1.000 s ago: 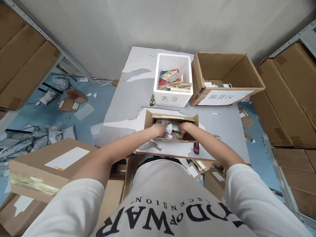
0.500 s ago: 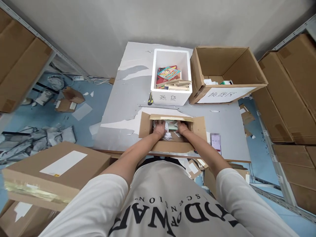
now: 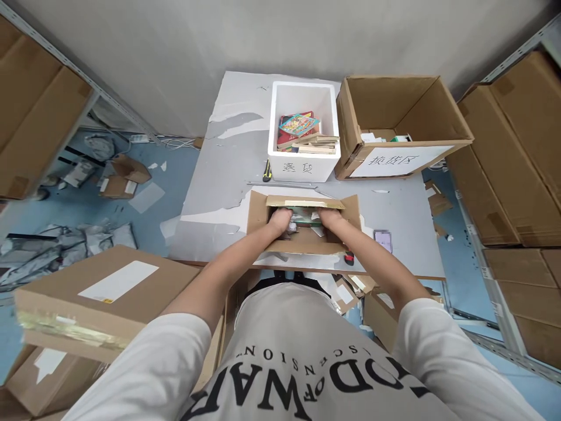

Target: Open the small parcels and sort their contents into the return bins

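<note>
An open cardboard box (image 3: 307,248) lies near the table's front edge with its flaps spread outward. Both my hands reach down into it. My left hand (image 3: 281,221) is closed at the left end of a pale green, shiny packet (image 3: 304,215); its fingertips are hidden. At the packet's right end my right hand (image 3: 329,217) is closed too, with its fingers partly out of sight below the far flap. Crumpled white paper (image 3: 291,228) lies beside my left hand, and a small white slip (image 3: 318,231) rests near my right.
Behind the box stand a white foam bin (image 3: 304,169) holding books and a large cardboard carton (image 3: 407,149). A yellow-black cutter (image 3: 267,170), a phone (image 3: 383,241) and a red-black tool (image 3: 349,258) lie on the table (image 3: 210,202). Stacked cartons (image 3: 109,286) flank my left side.
My hands have gone from lying over the paper to the two ends of the packet, and more of the packet shows. The crumpled paper has shifted, and the view has tilted slightly.
</note>
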